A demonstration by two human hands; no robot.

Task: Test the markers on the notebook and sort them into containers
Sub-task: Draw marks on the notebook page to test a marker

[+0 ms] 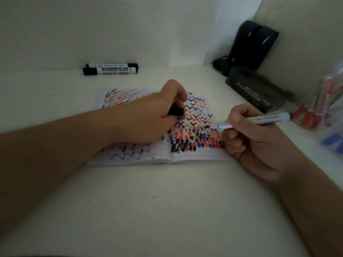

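An open notebook (194, 154) is lying on the white counter (148, 201), its pages crowded with red, blue and black test marks. The right hand (256, 140) is pinching an uncapped marker (259, 120) in curled fingers, tip over the right page. The left hand (154, 115) is resting on the notebook, fingers curled round a black cap (175, 110). Two whiteboard markers (110, 69) are lying near the wall, and a clear container (324, 112) of red markers is standing at right.

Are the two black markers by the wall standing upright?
No, the two black markers lie flat on the table, side by side near the wall.
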